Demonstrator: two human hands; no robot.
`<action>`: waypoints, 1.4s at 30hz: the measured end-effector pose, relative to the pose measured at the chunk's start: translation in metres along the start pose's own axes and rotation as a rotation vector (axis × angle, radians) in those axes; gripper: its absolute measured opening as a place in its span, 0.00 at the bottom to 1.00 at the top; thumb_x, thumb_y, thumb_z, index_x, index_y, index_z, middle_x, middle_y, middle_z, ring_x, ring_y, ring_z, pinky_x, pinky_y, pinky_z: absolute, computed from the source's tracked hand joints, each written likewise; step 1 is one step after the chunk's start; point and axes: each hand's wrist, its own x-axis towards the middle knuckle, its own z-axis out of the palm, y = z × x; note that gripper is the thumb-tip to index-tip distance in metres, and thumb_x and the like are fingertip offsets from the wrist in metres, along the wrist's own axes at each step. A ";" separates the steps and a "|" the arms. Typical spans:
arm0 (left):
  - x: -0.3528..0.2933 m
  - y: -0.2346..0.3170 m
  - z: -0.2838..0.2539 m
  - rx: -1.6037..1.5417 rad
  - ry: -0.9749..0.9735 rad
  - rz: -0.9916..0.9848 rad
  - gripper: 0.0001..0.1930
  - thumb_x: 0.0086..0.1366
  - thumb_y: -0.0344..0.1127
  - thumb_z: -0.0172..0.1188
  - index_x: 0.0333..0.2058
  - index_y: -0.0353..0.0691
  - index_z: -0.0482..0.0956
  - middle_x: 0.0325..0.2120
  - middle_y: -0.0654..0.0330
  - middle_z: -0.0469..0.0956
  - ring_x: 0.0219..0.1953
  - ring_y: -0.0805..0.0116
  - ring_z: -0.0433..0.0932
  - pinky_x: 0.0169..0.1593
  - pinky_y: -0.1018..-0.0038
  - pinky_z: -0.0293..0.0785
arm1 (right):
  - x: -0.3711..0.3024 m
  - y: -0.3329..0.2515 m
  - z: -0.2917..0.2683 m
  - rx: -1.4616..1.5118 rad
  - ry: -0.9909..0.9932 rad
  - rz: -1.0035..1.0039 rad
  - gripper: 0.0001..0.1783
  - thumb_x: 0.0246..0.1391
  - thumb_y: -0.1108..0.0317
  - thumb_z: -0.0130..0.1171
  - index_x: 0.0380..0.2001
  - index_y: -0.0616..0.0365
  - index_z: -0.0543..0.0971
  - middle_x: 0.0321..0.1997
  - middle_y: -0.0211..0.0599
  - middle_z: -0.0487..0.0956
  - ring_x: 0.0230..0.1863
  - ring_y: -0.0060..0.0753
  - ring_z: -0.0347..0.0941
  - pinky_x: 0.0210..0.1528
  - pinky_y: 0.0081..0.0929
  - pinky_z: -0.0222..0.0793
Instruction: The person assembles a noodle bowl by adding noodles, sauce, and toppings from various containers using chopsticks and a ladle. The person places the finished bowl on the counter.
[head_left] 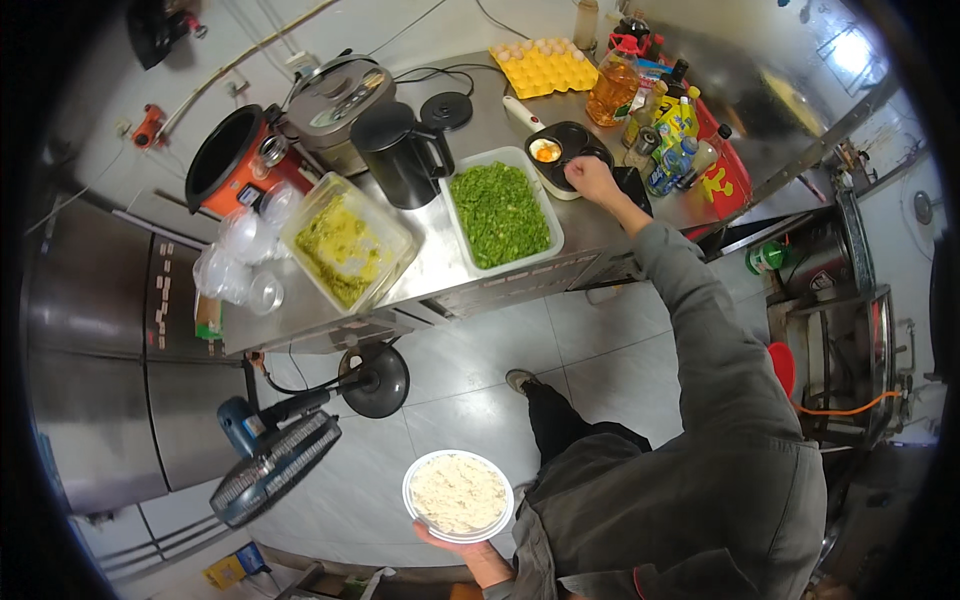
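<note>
My left hand (447, 541) grips the rim of a round white bowl (410, 490), held over the floor near the lower edge. White crumbly food (459, 493) fills the bowl; its exact kind cannot be made out. Across the counter, my right hand (592, 180) hangs over a dark multi-cup egg pan (571, 137) with a white handle (522, 114). Its fingers are drawn together, and anything between them is hidden. An egg (546, 151) with an orange yolk lies in the pan's left cup. My hand partly covers the cups nearest it.
A white tub of chopped greens (498, 215), a tub with yellow-green mash (345, 245) and a black jug (392, 150) stand on the steel counter (420, 265). Behind are a yellow egg tray (545, 68) and an oil bottle (613, 85). A fan (275, 468) stands on the floor.
</note>
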 end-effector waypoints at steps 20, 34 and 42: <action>0.154 0.034 0.095 0.145 -0.080 -0.058 0.42 0.60 0.64 0.53 0.66 0.43 0.63 0.65 0.52 0.65 0.64 0.48 0.67 0.62 0.49 0.70 | 0.139 -0.036 0.018 -0.449 -0.506 0.332 0.32 0.36 0.57 0.75 0.45 0.64 0.81 0.44 0.50 0.83 0.46 0.50 0.80 0.46 0.40 0.75; 0.258 -0.082 0.218 0.105 -0.058 -0.191 0.36 0.63 0.57 0.54 0.61 0.34 0.68 0.59 0.47 0.72 0.59 0.52 0.73 0.63 0.59 0.69 | 0.095 -0.078 -0.028 -0.388 -0.271 -0.627 0.07 0.49 0.68 0.66 0.30 0.59 0.82 0.26 0.41 0.78 0.32 0.49 0.74 0.35 0.43 0.69; 0.230 -0.115 0.245 -0.104 -0.156 -0.155 0.39 0.63 0.59 0.53 0.63 0.34 0.66 0.60 0.45 0.71 0.60 0.49 0.72 0.64 0.57 0.69 | 0.009 -0.233 -0.006 0.147 -0.520 -1.138 0.14 0.46 0.74 0.66 0.39 0.57 0.83 0.40 0.37 0.79 0.39 0.42 0.74 0.41 0.36 0.68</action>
